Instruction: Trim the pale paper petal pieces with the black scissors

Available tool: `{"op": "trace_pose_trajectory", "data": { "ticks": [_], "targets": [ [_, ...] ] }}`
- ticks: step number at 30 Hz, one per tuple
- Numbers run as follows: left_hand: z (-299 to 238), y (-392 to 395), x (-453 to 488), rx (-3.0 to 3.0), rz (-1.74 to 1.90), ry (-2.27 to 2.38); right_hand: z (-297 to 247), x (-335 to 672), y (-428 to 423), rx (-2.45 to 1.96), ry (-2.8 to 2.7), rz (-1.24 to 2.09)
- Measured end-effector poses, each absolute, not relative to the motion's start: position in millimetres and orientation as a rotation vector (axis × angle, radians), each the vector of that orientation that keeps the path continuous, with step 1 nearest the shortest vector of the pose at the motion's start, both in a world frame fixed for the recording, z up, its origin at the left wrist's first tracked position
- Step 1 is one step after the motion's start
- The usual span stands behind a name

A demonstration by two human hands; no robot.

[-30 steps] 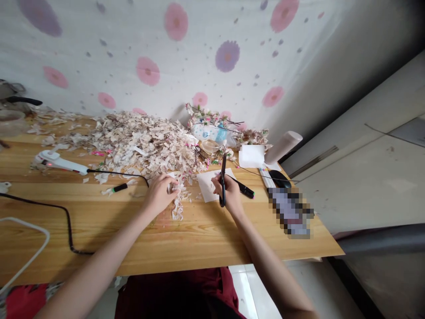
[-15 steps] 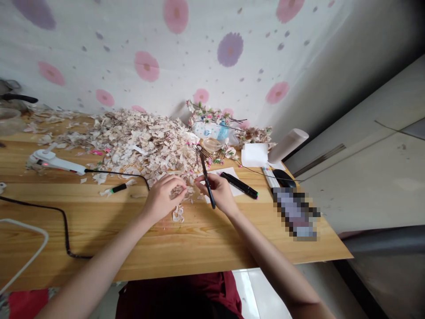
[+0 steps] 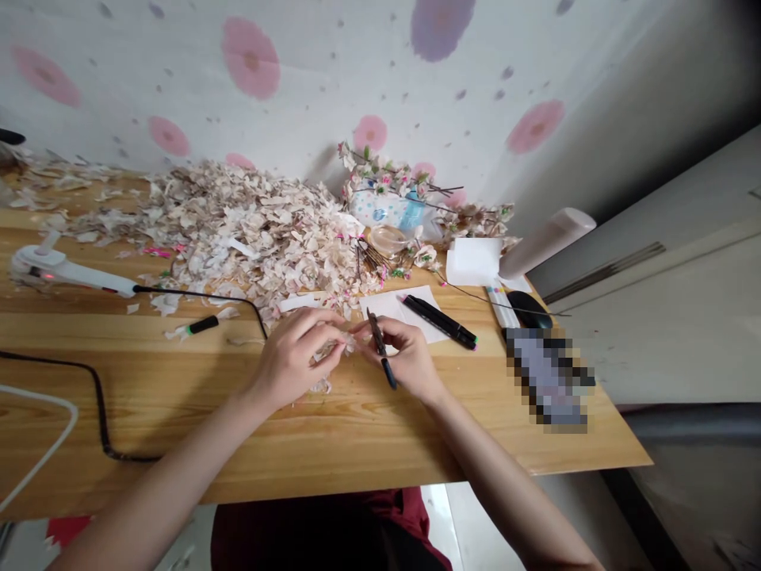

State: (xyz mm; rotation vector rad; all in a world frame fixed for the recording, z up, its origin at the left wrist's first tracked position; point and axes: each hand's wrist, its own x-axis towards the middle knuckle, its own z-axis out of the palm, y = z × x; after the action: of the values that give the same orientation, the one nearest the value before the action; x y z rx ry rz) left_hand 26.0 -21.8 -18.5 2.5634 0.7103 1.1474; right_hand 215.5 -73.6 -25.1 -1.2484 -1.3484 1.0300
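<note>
Fingertips of my left hand (image 3: 300, 357) pinch a pale, thin petal piece (image 3: 346, 341), partly hidden by the fingers. Close on its right, my right hand (image 3: 410, 361) is closed around a slim dark tool with a blue handle (image 3: 380, 341), which looks like scissors seen edge-on. Its narrow end points away from me. The right thumb and forefinger reach the petal piece too. Below the left fingers, a curled pale scrap (image 3: 321, 386) lies on the wooden table (image 3: 357, 444). A large heap of whitish fabric-like petals (image 3: 255, 222) spreads behind both hands.
At left lies a white corded glue-gun-like tool (image 3: 77, 274) near a black marker cap (image 3: 202, 324). Black markers (image 3: 440, 321) rest on white paper (image 3: 380, 301) at right. Flower sprigs (image 3: 392, 174), a clear round dish (image 3: 386, 239), a mouse (image 3: 529, 309) and a white cylinder (image 3: 547, 242) stand beyond.
My hands have come together, and the right fingers now meet the petal piece at the left fingertips. The dark tool has tilted in my right hand. The camera view has shifted slightly.
</note>
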Motion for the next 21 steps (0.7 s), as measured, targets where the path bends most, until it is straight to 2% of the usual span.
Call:
{"op": "trace_pose_trajectory", "data": {
  "ticks": [5,13,21],
  "targets": [
    [-20.4,-24.7,27.7,2.443,1.059,0.662,-25.7,214.0,-76.0,-1.289,-1.373,1.015],
    [-20.4,-28.5,33.2,2.004,0.905,0.872,-22.4,213.1,-71.6,-1.304,-1.126,1.210],
    [-21.8,-28.8,35.5,1.699,0.842,0.951,-22.8,213.0,-72.8,-1.291,-1.102,1.229]
  ]
}}
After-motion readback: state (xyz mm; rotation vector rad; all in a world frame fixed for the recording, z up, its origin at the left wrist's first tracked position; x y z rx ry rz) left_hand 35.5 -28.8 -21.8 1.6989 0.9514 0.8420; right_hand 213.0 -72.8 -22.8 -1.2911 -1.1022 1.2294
